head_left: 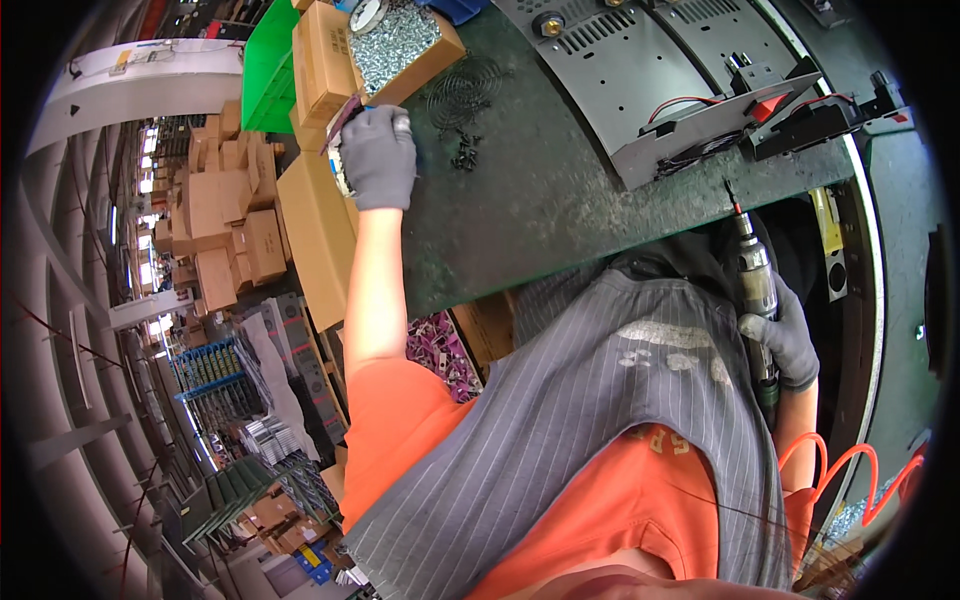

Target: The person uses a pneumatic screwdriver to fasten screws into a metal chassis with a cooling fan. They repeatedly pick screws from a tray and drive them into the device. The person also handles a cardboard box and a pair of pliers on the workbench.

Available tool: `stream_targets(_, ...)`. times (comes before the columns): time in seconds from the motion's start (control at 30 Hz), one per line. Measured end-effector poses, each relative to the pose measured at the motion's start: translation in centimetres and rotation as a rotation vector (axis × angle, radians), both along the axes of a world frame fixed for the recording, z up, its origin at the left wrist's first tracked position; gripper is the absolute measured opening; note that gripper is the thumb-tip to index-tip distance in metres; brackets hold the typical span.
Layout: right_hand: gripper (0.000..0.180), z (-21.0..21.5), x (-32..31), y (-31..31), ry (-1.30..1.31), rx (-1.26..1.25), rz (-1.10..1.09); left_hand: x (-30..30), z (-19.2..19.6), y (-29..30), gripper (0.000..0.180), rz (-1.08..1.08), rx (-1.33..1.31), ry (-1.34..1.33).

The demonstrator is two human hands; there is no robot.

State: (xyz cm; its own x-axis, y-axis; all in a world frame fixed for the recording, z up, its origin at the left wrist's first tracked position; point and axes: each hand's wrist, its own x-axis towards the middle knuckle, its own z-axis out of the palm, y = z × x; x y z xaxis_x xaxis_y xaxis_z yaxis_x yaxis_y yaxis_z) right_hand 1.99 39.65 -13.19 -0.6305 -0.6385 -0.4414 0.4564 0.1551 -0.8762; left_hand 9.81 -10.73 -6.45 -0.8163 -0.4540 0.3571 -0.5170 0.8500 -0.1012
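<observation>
Powered driver (755, 275): one, slim; lay in my right hand (790, 340), glove wrapped round barrel, bit toward counter (510, 225) edge. Judged fairly heavy, rigid, smooth; mid-barrel seemed best hold, clear of bit. My left hand (380, 158): gloved, near carton (428, 76) of small metal parts; fingers partly hidden, could not tell whether wide or closed.

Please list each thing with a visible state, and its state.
Power screwdriver: gripped
Right hand: gloved, closed around the tool
Left hand: gloved; grip unclear
Cardboard box: open, filled with small metal parts
Small black parts: loose, clustered
Black wire rings: lying flat
Metal panel: lying on the bench
Orange hose: coiled
</observation>
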Motion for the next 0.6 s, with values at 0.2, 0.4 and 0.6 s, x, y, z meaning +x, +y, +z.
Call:
stream_targets(0.2, 0.074, 0.6, -0.1, 0.0, -0.024, 0.010, 0.018, 3.0, -2.5, 3.8, 0.018, -0.104, 0.281, 0.046)
stream_targets(0.4, 0.080, 4.6, -0.1, 2.2, -0.139, 0.119, 0.007, 2.6, 0.0, 3.4, 0.026, -0.134, 0.399, 0.362)
stream_targets(0.6, 0.071, 9.2, -0.2, 9.3, 0.040, 0.382, -0.071, -1.1, 3.0, 6.8, 0.024, -0.450, 0.346, 0.352)
